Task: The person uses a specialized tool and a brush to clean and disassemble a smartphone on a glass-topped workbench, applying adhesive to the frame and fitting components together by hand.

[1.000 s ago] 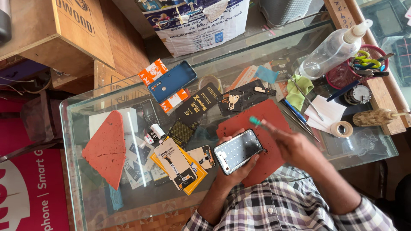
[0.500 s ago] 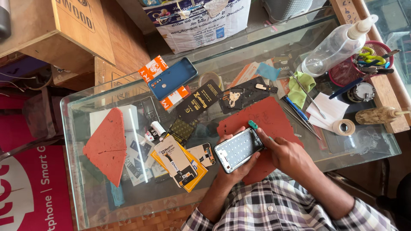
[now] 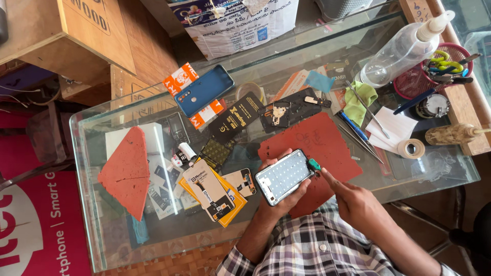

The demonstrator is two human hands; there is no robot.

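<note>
Glass counter (image 3: 128,240) cluttered (red mat (image 3: 317,143) beneath phone (image 3: 284,176))

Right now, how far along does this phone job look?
Partly opened, by the look of it: a blue back cover and a black inner part lie loose on the glass table. In hand: the left hand holds a phone while the right hand presses a small green tool at its edge. Left: those loose parts are not yet back on. Whether they belong to this phone, I cannot tell.

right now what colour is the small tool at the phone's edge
Green-teal, the small tool at the phone edge, pressed by the right hand; head view.
</note>
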